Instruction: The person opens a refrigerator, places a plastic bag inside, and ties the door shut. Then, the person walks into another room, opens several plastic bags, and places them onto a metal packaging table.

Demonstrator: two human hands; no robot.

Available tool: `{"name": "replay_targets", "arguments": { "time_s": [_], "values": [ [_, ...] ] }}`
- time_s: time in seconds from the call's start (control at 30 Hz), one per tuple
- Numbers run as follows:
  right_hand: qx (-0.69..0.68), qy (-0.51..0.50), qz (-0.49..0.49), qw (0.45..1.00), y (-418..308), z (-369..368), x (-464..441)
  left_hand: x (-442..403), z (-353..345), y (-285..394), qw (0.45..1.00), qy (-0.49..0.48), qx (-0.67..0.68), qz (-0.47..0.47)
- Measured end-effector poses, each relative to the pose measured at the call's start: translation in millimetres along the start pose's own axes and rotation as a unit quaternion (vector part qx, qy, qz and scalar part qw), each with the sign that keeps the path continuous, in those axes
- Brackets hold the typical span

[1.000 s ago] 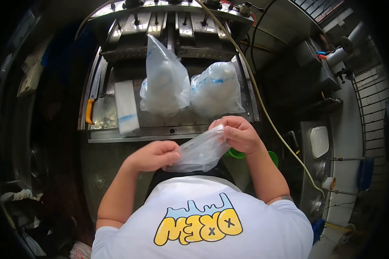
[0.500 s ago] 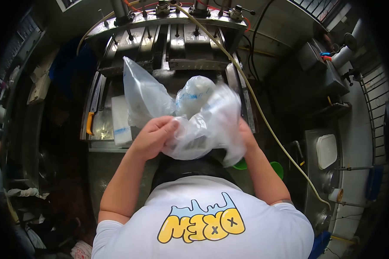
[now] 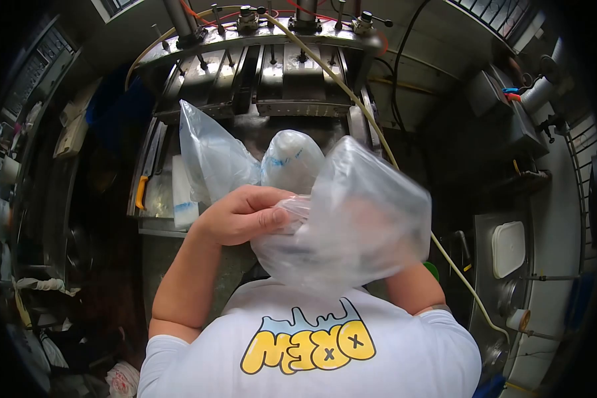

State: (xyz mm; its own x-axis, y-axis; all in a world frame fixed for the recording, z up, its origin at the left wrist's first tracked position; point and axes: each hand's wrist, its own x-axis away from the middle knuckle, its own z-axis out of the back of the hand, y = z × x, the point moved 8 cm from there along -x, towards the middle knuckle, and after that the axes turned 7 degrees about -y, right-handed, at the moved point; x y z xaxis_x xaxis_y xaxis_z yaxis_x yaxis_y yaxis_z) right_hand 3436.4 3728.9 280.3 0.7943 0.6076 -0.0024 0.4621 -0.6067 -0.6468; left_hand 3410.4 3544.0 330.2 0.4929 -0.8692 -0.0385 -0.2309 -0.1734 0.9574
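A clear plastic bag (image 3: 371, 192) is spread wide in front of my chest, its right part smeared by motion. My left hand (image 3: 245, 215) pinches the bag's gathered edge between thumb and fingers. My right hand (image 3: 383, 222) shows only as a faint blur through the plastic, at the bag's right side; its fingers cannot be made out. Just beyond stand a filled plastic bag (image 3: 290, 162) with blue print and, to its left, a second plastic bag (image 3: 212, 156) with a pointed upright corner.
A metal machine (image 3: 265, 69) with two flat plates spans the back. On its bench's left lie a yellow-handled knife (image 3: 142, 189) and a white block (image 3: 184, 199) with blue marks. A pale hose (image 3: 361, 99) runs down the right. A white lid (image 3: 508, 250) lies farther right.
The bag in my hands has spread out and swung right and upward, now covering my right hand. My left hand has moved slightly right, still pinching the plastic.
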Motion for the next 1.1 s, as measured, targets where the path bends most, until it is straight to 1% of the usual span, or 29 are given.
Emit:
{"name": "replay_targets", "arguments": {
  "time_s": [0.07, 0.1, 0.17, 0.2, 0.23, 0.27, 0.3, 0.33, 0.37, 0.4, 0.43, 0.47, 0.5, 0.57, 0.6, 0.63, 0.67, 0.7, 0.73, 0.77, 0.8, 0.83, 0.9, 0.93, 1.0, 1.03, 1.07, 1.1],
  "values": [
    [-0.023, -0.012, 0.035, 0.999, -19, -10, 5, 0, 11, 2, 0.993, 0.057, -0.098, -0.01],
    [-0.024, -0.012, 0.034, 0.999, -21, -9, 3, 0, 10, 1, 0.993, 0.058, -0.098, -0.01],
    [0.103, -0.106, 0.08, 0.986, -38, -21, -3, 2, 13, 1, 0.982, 0.1, -0.162, 0.003],
    [0.222, -0.044, 0.004, 0.974, -32, -7, -6, 2, 17, -4, 0.982, 0.101, -0.162, 0.002],
    [0.223, -0.045, 0.004, 0.974, -32, -1, -12, 6, 36, -16, 0.971, 0.186, -0.148, 0.026],
    [0.313, 0.023, -0.043, 0.949, -26, 18, -20, 13, 51, -22, 0.953, 0.27, -0.132, 0.05],
    [0.397, 0.09, -0.088, 0.909, -22, 38, -24, 11, 52, -22, 0.953, 0.27, -0.132, 0.048],
    [0.349, 0.097, -0.058, 0.93, -21, 45, -27, 8, 53, -8, 0.941, 0.31, -0.135, -0.004],
    [0.351, 0.096, -0.058, 0.93, -22, 41, -32, 6, 55, 6, 0.925, 0.348, -0.138, -0.057],
    [0.302, 0.115, -0.023, 0.946, -26, 38, -37, -1, 54, 12, 0.925, 0.349, -0.137, -0.059],
    [0.251, 0.134, 0.012, 0.959, -32, 38, -41, -5, 58, 18, 0.918, 0.373, -0.113, -0.069],
    [0.179, 0.121, 0.028, 0.976, -31, 45, -50, -9, 64, 23, 0.91, 0.397, -0.089, -0.078],
    [0.145, 0.108, 0.013, 0.983, -33, 51, -58, -20, 79, 19, 0.91, 0.398, -0.087, -0.077],
    [0.152, 0.175, -0.018, 0.973, -34, 73, -81, -33, 129, 5, 0.837, 0.485, -0.238, -0.083],
    [0.153, 0.175, -0.018, 0.972, -25, 90, -90, -38, 149, -10, 0.808, 0.502, -0.305, -0.033],
    [0.176, 0.182, 0.014, 0.967, -16, 116, -99, -39, 168, -33, 0.773, 0.516, -0.369, 0.017],
    [0.198, 0.189, 0.047, 0.961, -10, 138, -106, -39, 204, -98, 0.777, 0.514, -0.364, -0.014],
    [0.2, 0.187, 0.047, 0.961, -4, 155, -112, -39, 230, -145, 0.78, 0.512, -0.359, -0.045],
    [0.087, 0.193, 0.041, 0.976, 7, 173, -117, -41, 223, -145, 0.778, 0.514, -0.357, -0.047],
    [-0.028, 0.197, 0.034, 0.979, 13, 178, -120, -43, 209, -151, 0.808, 0.517, -0.273, -0.066],
    [0.021, 0.199, 0.02, 0.98, 11, 182, -118, -44, 199, -154, 0.833, 0.515, -0.187, -0.082],
    [0.018, 0.201, 0.018, 0.979, 12, 177, -113, -43, 191, -147, 0.834, 0.514, -0.186, -0.078],
    [0.085, 0.321, -0.008, 0.943, -1, 179, -98, -51, 187, -151, 0.871, 0.491, -0.027, -0.002],
    [0.092, 0.316, -0.007, 0.944, -7, 177, -96, -52, 190, -150, 0.87, 0.493, -0.027, -0.01],
    [0.119, 0.206, 0.064, 0.969, -22, 161, -93, -46, 197, -148, 0.834, 0.516, -0.186, 0.05],
    [0.12, 0.204, 0.062, 0.97, -27, 156, -87, -38, 196, -149, 0.833, 0.519, -0.186, 0.048],
    [0.457, 0.199, 0.162, 0.852, -62, 126, -71, -27, 187, -143, 0.831, 0.515, -0.21, -0.017],
    [0.73, 0.165, 0.24, 0.618, -77, 80, -57, -18, 176, -136, 0.825, 0.509, -0.234, -0.081]
  ]
}}
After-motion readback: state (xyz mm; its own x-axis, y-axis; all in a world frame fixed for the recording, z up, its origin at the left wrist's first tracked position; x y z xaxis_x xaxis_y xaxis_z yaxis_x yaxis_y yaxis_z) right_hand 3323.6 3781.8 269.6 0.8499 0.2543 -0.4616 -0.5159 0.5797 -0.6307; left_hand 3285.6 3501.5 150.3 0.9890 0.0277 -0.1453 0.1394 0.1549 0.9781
